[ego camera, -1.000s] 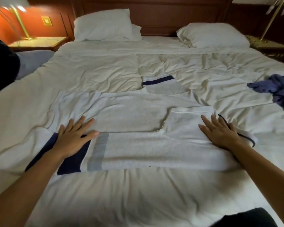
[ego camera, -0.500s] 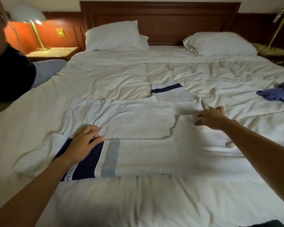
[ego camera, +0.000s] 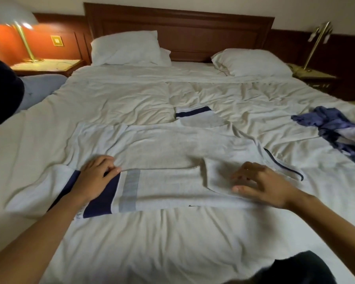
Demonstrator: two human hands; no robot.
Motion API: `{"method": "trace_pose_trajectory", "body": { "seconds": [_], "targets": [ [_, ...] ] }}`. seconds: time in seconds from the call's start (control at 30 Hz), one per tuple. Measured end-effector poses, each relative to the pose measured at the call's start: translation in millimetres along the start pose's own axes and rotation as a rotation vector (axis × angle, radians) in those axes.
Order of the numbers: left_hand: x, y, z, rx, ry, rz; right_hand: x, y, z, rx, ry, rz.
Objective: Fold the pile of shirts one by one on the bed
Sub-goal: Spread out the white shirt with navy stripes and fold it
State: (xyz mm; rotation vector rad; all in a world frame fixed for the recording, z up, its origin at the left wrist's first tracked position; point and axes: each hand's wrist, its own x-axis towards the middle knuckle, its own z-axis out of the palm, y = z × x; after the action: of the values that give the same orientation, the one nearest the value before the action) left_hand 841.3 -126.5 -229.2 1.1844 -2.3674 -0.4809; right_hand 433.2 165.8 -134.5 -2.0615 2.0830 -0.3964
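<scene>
— Firstly, checked the bed [ego camera: 172,242]?
— Confirmed. Carried the white shirt [ego camera: 168,148] sideways across the near middle, near edge folded over. Also carried a purple garment [ego camera: 336,128], well apart at right.
— And gripped how?
— Pinched the folded edge with the left hand [ego camera: 94,179], fingers curled at the navy band. Laid the right hand [ego camera: 262,185] over the folded sleeve, fingers loosely spread, blurred.

The right hand [ego camera: 262,185] has come back from the far edge of the white shirt's [ego camera: 168,146] folded flap [ego camera: 217,173], which it was pinching half a second ago. It now hovers, blurred and with fingers spread, over that flap, nearer the bed's foot edge. The left hand [ego camera: 94,181], flat and spread a second ago, now curls its fingers and pinches the shirt at the navy band [ego camera: 105,197].
</scene>
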Motion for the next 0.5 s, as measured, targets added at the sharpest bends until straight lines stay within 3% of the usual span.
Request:
{"method": "trace_pose_trajectory", "body": {
  "seconds": [0.2,0.27,0.4,0.5],
  "targets": [
    [-8,1,-4,0.063,-0.027,0.004,27,-16,32,-0.294,-0.025,-0.112],
    [-10,0,-5,0.127,-0.067,-0.021,29,-13,35,-0.275,-0.013,-0.105],
    [-8,-1,-9,0.207,-0.175,-0.112,24,4,30,0.018,0.098,-0.179],
    [-1,-6,-12,0.314,-0.247,-0.207,14,12,23,0.372,0.01,-0.044]
  ]
}}
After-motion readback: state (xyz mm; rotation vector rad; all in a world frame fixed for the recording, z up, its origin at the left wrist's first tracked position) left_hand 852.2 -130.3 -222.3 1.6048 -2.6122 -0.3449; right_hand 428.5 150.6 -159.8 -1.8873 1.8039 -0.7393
